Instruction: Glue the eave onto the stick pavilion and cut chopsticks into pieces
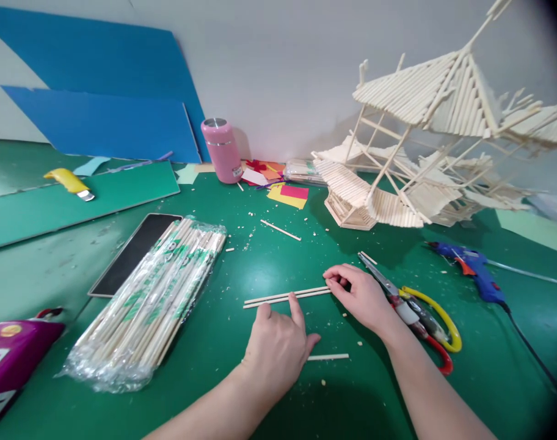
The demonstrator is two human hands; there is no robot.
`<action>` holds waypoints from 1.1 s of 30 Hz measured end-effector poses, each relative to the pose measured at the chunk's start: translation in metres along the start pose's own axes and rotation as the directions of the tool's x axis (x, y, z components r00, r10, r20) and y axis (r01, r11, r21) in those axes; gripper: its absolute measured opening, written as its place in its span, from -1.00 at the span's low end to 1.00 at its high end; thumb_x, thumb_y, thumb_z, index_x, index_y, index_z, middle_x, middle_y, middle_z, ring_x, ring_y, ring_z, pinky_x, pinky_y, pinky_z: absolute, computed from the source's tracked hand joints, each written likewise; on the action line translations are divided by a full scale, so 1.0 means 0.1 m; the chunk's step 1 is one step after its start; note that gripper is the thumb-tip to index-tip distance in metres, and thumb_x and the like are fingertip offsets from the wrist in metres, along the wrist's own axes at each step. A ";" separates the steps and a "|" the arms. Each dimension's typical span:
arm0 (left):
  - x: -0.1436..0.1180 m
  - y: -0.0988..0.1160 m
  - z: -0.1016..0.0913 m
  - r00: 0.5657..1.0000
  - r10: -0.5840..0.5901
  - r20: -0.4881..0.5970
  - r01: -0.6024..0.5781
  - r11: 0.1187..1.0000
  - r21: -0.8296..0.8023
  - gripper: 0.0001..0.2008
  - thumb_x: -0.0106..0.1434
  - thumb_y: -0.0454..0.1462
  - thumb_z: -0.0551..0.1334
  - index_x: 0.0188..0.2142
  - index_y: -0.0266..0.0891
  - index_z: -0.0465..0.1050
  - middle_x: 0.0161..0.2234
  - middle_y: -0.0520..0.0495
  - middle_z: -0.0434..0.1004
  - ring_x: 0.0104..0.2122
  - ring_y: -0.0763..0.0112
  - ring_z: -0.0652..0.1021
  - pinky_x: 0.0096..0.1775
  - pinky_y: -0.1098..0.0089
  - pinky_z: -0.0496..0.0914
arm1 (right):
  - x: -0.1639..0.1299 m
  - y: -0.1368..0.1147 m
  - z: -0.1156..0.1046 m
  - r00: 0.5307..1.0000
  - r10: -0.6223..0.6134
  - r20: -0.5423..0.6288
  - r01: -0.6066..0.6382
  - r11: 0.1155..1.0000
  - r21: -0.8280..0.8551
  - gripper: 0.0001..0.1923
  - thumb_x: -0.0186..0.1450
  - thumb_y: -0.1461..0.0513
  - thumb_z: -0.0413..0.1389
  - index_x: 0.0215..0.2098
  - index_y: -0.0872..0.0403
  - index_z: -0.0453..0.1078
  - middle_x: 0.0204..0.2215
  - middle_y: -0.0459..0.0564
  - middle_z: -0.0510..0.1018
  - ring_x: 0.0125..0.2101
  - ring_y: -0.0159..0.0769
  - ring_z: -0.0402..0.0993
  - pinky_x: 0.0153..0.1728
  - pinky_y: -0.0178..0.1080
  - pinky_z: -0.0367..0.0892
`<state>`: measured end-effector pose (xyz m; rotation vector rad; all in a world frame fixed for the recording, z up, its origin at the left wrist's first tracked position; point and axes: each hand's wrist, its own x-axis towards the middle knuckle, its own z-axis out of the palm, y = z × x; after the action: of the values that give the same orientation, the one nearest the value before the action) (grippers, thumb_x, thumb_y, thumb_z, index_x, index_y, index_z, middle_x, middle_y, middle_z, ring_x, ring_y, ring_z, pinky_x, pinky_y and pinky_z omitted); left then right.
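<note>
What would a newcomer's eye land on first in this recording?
Probably the pale stick model, whose slatted roofs fill the back right. The pink flask at the back, left of centre, and the large blue boards at the back left also stand out. Near the centre, the left hand has a fingertip at two thin sticks, with the right hand at their right ends.

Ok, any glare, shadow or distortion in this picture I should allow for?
Head view: pale glare on the green tabletop beyond the left hand; glints on the wrapped stick bundle; dim shadow beneath the stick model; dark corners at picture right; edges look stretched; right hand fairly sharp.
</note>
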<state>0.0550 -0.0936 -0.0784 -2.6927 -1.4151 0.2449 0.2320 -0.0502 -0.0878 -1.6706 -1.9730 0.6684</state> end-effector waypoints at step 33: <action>0.00 0.04 -0.02 0.996 -0.073 0.051 0.078 0.992 -0.102 -0.42 0.20 -0.08 0.02 0.03 -0.56 0.21 -0.62 -0.19 0.47 -0.58 0.22 0.47 -0.33 0.22 0.20 | 0.02 -0.06 0.00 0.998 -0.057 0.020 0.055 0.994 0.096 -0.89 0.20 0.29 0.01 -0.34 0.03 0.36 -0.41 -0.11 0.43 -0.41 -0.38 0.35 -0.37 -0.35 0.25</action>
<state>0.0587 -0.0953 -0.0766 -2.7247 -1.5818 0.2374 0.2268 -0.0488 -0.0841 -1.5523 -1.9640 0.7514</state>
